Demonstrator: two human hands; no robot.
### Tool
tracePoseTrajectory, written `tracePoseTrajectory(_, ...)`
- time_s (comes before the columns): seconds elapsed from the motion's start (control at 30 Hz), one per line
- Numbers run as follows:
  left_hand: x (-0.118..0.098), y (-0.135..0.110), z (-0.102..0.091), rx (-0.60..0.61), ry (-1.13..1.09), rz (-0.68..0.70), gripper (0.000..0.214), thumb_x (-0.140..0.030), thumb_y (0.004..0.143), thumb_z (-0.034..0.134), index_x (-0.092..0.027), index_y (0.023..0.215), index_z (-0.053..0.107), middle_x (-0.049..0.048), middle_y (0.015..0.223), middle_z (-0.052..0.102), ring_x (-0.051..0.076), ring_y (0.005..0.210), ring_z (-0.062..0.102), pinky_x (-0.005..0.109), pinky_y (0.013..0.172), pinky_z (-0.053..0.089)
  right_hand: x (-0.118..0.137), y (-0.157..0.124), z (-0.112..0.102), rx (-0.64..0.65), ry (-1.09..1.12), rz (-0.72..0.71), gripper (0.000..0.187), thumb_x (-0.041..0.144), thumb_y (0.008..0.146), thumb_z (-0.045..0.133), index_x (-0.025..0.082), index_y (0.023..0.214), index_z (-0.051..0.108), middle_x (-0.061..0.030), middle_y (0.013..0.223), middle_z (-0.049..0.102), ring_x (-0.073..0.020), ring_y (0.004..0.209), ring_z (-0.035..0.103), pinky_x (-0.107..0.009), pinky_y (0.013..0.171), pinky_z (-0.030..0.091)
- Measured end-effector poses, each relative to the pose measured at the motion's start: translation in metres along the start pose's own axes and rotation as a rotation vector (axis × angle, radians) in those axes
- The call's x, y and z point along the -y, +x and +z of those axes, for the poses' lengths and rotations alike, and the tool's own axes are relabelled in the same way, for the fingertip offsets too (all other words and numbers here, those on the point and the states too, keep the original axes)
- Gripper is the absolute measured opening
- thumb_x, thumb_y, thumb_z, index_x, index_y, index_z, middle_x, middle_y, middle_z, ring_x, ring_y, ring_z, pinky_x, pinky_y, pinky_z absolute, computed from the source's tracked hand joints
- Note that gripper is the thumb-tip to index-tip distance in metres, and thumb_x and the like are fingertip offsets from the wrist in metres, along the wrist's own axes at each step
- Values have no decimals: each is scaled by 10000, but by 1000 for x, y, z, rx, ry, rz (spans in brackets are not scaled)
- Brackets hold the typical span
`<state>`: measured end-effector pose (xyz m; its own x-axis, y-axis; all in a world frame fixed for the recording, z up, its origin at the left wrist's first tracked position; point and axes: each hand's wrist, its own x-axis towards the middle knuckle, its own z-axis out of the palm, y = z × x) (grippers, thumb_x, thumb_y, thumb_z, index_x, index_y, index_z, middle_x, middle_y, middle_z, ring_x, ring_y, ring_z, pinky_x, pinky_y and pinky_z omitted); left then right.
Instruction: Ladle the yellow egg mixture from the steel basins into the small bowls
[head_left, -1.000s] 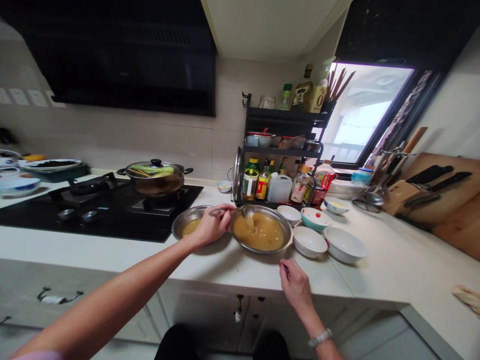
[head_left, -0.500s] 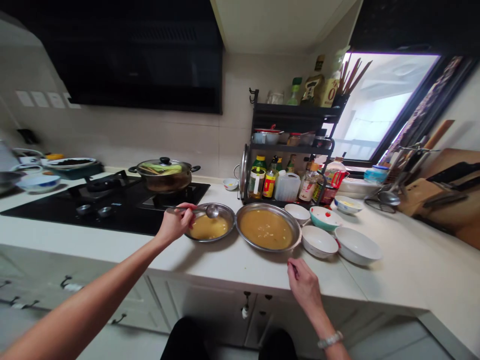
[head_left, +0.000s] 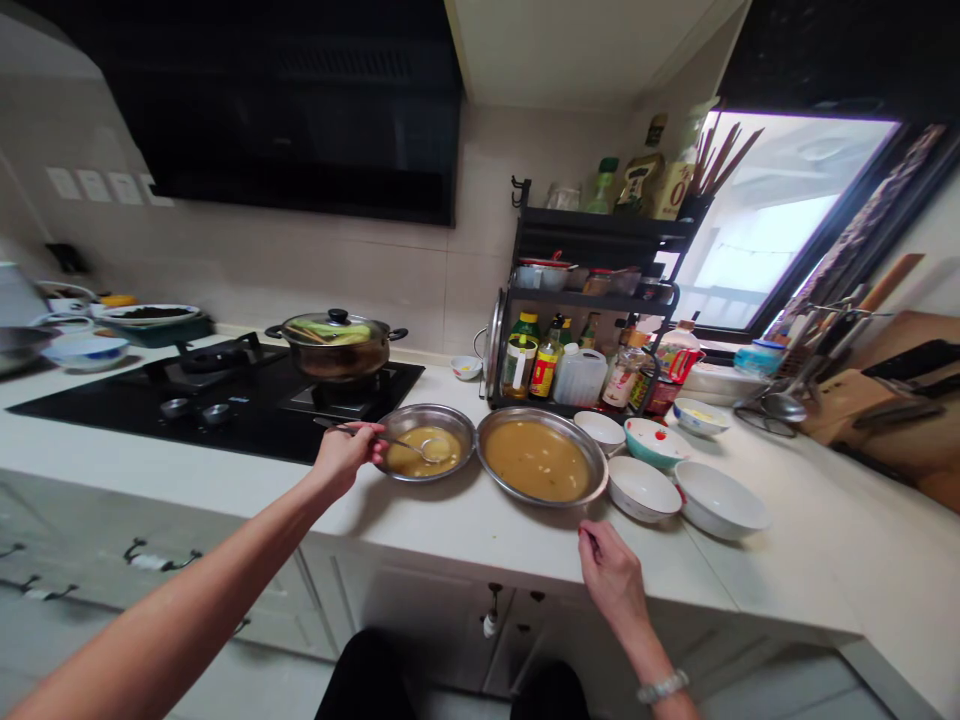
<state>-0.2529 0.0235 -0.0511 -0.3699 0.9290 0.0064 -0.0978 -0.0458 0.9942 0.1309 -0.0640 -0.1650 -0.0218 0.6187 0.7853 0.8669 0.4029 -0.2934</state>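
My left hand (head_left: 343, 455) grips the handle of a metal ladle (head_left: 420, 447) whose bowl dips into the yellow-brown liquid of a small steel bowl (head_left: 426, 420). Just to the right stands a larger steel basin (head_left: 598, 462) filled with the same liquid. My right hand (head_left: 611, 577) rests on the front of the white counter (head_left: 465, 525) just below the basin, fingers curled; I cannot see anything in it.
A lidded pot (head_left: 336, 345) sits on the black hob (head_left: 150, 405). Several white bowls (head_left: 721, 499) and a teal bowl (head_left: 655, 440) stand right of the basin. A black rack (head_left: 585, 300) holds bottles. Knife block (head_left: 847, 395) and boards are at far right; plates at far left.
The left hand carried the ladle from the large basin leftward and lowered it into the small bowl, which now holds more liquid. The right hand stayed on the counter.
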Motion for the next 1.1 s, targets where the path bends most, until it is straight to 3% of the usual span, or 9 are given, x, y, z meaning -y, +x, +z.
tracePoseTrajectory(0.1,-6,-3,1,-25,-39,-53,70,-98,679,557,-75,714,613,46,461,600,90,380,512,193,394,436,0,0,0,-5,7,0,233,251,945,424,166,865,626,-61,747,646,-173,649,628,-266,604,465)
tracePoseTrajectory(0.67,-31,-2,4,-11,-38,36,78,-70,697,551,-68,732,621,51,477,616,89,394,528,177,390,434,-1,-1,1,-4,-5,2,242,259,950,411,173,877,625,-60,744,643,-168,638,614,-268,596,461)
tracePoseTrajectory(0.87,-56,-7,25,61,-60,78,72,-95,725,565,-67,737,630,49,505,620,88,423,534,179,408,433,0,-1,1,7,-5,21,245,267,953,405,179,887,624,-63,759,648,-176,666,625,-281,630,471)
tracePoseTrajectory(1.1,-71,-14,68,164,-87,110,75,-67,726,544,-72,748,616,33,498,597,91,431,533,193,419,436,0,-2,2,1,6,31,237,255,950,407,182,887,623,-57,745,640,-174,661,622,-277,630,474)
